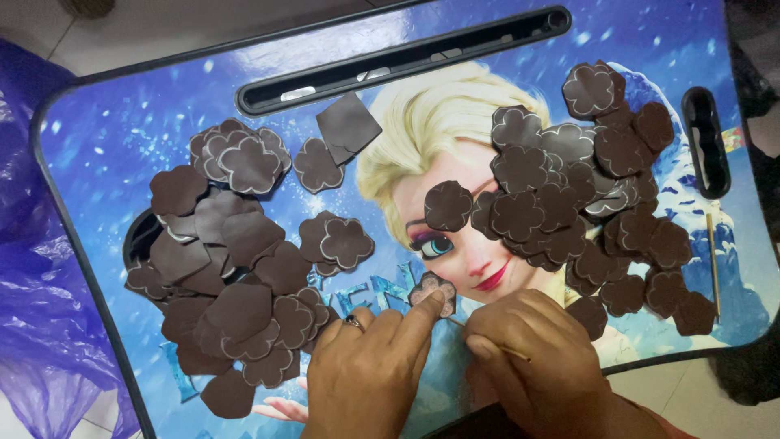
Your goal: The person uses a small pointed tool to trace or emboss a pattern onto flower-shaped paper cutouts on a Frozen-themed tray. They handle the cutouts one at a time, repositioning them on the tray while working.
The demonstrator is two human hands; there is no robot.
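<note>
Starting at the far left, a crumpled purple plastic bag lies beside my desk, a small lap desk with a dark rim and a blue, snowy cartoon picture across its top. On the left half of it sits a loose heap of dark brown cutouts, some flower-shaped with pale edges, some plain and roughly cut, overlapping one another. Just above that heap, near the long black slot along the far edge, a squarish brown piece lies beside another flower shape.

Nearer me, my left hand rests on the desk with a ring on one finger; its index finger is stretched out and presses down on a single flower-shaped brown piece, pinning it flat in the middle of the desk, over the picture. Touching it on the right, my right hand is curled closed, pinching a thin wooden stick whose tip points toward that same piece.

Farther right, a second, larger pile of flower cutouts spreads across the upper right part of the desk. Beyond it, a short black slot sits near the right rim, and another thin stick lies below it along the edge, well apart from my hands.
</note>
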